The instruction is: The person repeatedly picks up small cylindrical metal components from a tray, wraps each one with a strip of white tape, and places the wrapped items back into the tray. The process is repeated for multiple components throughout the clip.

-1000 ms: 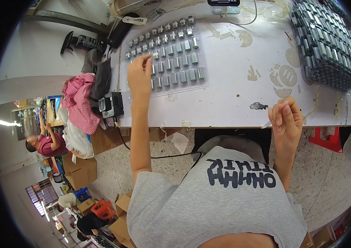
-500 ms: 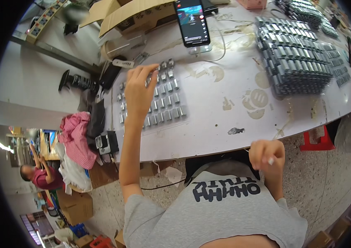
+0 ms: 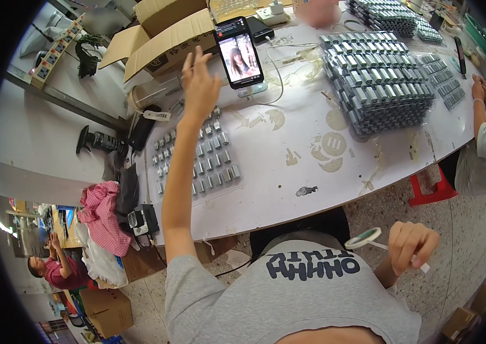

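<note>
My left hand (image 3: 201,89) is raised over the table between the cardboard box and the phone (image 3: 239,54), its fingers spread and nothing in them. The phone leans upright on a small stand, its screen lit. Below that forearm lies a clear tray of short silver metal cylinders (image 3: 215,161) in rows; the arm hides part of it. Down in front of my body, off the table edge, my right hand (image 3: 412,246) is closed on the white strip of a small tape roll (image 3: 363,238). The roll hangs out on the hand's left, and a short strip end pokes out on its right.
A tall stack of trays with silver cylinders (image 3: 377,86) stands at the right. An open cardboard box (image 3: 168,46) sits at the back left. Another person's hands (image 3: 483,92) rest at the right table edge. A red stool (image 3: 433,189) stands below. A charging cable (image 3: 280,80) crosses the tabletop.
My left hand has moved off the cylinder tray, up toward the phone, and its fingers have spread. My right hand has moved down and right; the tape roll now shows. The phone's picture has changed.
</note>
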`<control>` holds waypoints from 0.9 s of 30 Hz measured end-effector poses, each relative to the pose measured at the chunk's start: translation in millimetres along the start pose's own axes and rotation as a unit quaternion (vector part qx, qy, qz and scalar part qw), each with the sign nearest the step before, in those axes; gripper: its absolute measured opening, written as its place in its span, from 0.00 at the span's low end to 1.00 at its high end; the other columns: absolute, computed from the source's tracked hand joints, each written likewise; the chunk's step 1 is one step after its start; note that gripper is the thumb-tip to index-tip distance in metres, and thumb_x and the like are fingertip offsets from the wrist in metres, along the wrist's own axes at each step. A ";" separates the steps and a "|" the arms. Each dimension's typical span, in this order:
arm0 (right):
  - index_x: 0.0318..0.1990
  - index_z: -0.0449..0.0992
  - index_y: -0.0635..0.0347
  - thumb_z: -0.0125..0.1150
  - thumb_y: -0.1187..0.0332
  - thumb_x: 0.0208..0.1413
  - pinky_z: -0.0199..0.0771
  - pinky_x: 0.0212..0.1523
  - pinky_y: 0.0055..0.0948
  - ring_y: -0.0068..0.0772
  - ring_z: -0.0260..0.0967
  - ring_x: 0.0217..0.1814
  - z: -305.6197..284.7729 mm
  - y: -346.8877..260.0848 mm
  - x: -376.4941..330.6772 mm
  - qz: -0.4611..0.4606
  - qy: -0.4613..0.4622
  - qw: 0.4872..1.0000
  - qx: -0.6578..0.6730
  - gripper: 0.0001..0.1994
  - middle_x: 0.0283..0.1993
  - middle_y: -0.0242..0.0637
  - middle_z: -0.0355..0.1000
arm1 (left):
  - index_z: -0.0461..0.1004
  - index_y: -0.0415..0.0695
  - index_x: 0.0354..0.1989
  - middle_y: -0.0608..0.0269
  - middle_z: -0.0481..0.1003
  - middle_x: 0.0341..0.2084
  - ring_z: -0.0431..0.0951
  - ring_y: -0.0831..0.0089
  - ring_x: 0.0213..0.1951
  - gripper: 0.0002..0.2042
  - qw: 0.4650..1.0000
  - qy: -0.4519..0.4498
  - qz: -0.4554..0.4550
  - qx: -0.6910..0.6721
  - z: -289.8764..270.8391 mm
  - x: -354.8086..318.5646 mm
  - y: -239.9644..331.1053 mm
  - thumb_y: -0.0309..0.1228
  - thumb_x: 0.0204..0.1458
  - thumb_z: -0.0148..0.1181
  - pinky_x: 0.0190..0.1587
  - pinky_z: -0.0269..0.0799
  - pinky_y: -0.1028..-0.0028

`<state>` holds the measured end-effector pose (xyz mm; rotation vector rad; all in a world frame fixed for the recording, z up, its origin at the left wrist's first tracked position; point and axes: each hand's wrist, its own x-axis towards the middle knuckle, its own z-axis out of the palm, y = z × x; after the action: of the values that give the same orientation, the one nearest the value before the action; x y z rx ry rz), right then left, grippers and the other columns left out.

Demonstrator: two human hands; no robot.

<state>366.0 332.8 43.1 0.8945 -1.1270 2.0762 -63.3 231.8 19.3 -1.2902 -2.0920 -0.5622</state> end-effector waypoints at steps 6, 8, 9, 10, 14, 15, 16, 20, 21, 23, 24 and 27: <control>0.26 0.61 0.65 0.50 0.71 0.53 0.43 0.04 0.15 0.15 0.49 0.04 11.9 14.9 -5.4 0.007 0.207 0.976 -0.073 0.09 0.08 0.37 0.61 | 0.60 0.40 0.49 0.56 0.60 0.53 0.53 0.58 0.57 0.20 0.998 -0.054 -0.025 0.031 -72.4 -62.6 -5.3 0.28 0.45 0.53 0.57 0.47 0.64; 0.25 0.60 0.64 0.50 0.70 0.53 0.41 0.04 0.14 0.13 0.46 0.04 16.1 20.7 -0.4 0.029 0.257 0.954 -0.148 0.09 0.07 0.34 0.59 | 0.62 0.40 0.47 0.57 0.64 0.49 0.55 0.58 0.55 0.19 0.994 -0.093 -0.058 0.026 -88.0 -93.0 -13.2 0.28 0.45 0.53 0.56 0.48 0.64; 0.25 0.59 0.63 0.50 0.70 0.53 0.40 0.04 0.14 0.12 0.45 0.04 17.1 23.7 1.7 0.040 0.282 0.940 -0.187 0.10 0.07 0.32 0.58 | 0.64 0.40 0.46 0.58 0.66 0.47 0.57 0.58 0.54 0.18 0.991 -0.113 -0.074 0.022 -92.8 -105.5 -15.9 0.28 0.45 0.53 0.56 0.49 0.64; 0.24 0.59 0.63 0.49 0.70 0.54 0.37 0.04 0.14 0.11 0.42 0.04 18.0 26.6 4.6 0.046 0.286 0.940 -0.179 0.10 0.06 0.29 0.56 | 0.64 0.40 0.45 0.58 0.66 0.45 0.57 0.58 0.53 0.17 0.990 -0.115 -0.079 0.029 -98.1 -118.2 -17.6 0.28 0.45 0.54 0.56 0.50 0.65; 0.25 0.59 0.63 0.50 0.72 0.53 0.41 0.04 0.14 0.13 0.45 0.03 16.9 31.6 7.5 0.043 0.245 0.967 -0.060 0.09 0.07 0.32 0.57 | 0.67 0.41 0.42 0.59 0.68 0.42 0.59 0.59 0.51 0.14 0.987 -0.120 -0.099 0.032 -111.0 -148.0 -19.0 0.27 0.45 0.54 0.54 0.52 0.65; 0.26 0.59 0.64 0.51 0.73 0.53 0.43 0.04 0.14 0.14 0.46 0.04 17.3 32.8 7.9 0.030 0.231 0.972 -0.017 0.09 0.07 0.33 0.57 | 0.68 0.42 0.41 0.59 0.69 0.41 0.60 0.59 0.51 0.13 0.987 -0.121 -0.104 0.027 -112.5 -151.9 -17.7 0.27 0.45 0.54 0.54 0.53 0.65; 0.26 0.59 0.64 0.51 0.73 0.53 0.44 0.03 0.14 0.15 0.48 0.04 17.2 34.6 7.2 0.019 0.216 0.976 0.029 0.08 0.08 0.34 0.58 | 0.68 0.42 0.41 0.59 0.69 0.41 0.60 0.59 0.51 0.13 0.987 -0.118 -0.110 0.014 -113.8 -154.7 -14.8 0.27 0.45 0.54 0.53 0.53 0.65; 0.28 0.60 0.66 0.51 0.75 0.52 0.50 0.04 0.15 0.20 0.53 0.04 15.4 37.2 16.4 0.014 0.113 0.987 0.116 0.07 0.10 0.38 0.62 | 0.70 0.43 0.39 0.59 0.70 0.39 0.63 0.60 0.48 0.11 0.990 -0.102 -0.081 -0.055 -99.5 -120.5 7.8 0.27 0.45 0.54 0.51 0.56 0.66; 0.29 0.60 0.67 0.51 0.75 0.52 0.50 0.04 0.16 0.21 0.54 0.04 15.8 39.2 17.6 0.015 0.103 0.988 0.113 0.07 0.10 0.38 0.62 | 0.70 0.43 0.39 0.59 0.71 0.38 0.64 0.60 0.48 0.11 0.991 -0.096 -0.065 -0.073 -92.9 -108.2 15.9 0.27 0.45 0.54 0.50 0.57 0.66; 0.29 0.60 0.67 0.51 0.75 0.52 0.51 0.04 0.16 0.21 0.54 0.05 17.6 41.8 17.5 0.016 0.089 0.991 0.101 0.07 0.11 0.39 0.63 | 0.69 0.44 0.39 0.59 0.70 0.38 0.64 0.61 0.47 0.12 0.992 -0.078 -0.007 -0.097 -71.9 -82.3 30.1 0.28 0.44 0.55 0.49 0.58 0.66; 0.30 0.60 0.67 0.51 0.75 0.52 0.51 0.04 0.16 0.21 0.54 0.05 18.9 42.7 17.5 0.019 0.083 0.992 0.096 0.07 0.11 0.39 0.63 | 0.69 0.43 0.40 0.59 0.70 0.39 0.64 0.60 0.47 0.12 0.994 -0.066 0.010 -0.086 -59.7 -69.9 33.8 0.28 0.44 0.55 0.50 0.58 0.66; 0.30 0.61 0.67 0.51 0.76 0.52 0.50 0.04 0.16 0.20 0.54 0.05 26.7 43.2 16.7 0.011 0.110 0.992 0.061 0.06 0.11 0.38 0.63 | 0.69 0.43 0.41 0.58 0.70 0.40 0.64 0.60 0.48 0.13 0.995 -0.040 0.053 -0.075 -33.0 -44.7 46.6 0.27 0.44 0.55 0.50 0.58 0.66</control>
<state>330.5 293.1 47.3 0.6893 -0.9054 2.2191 2.9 202.6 14.1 -1.5224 -2.0632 -0.6402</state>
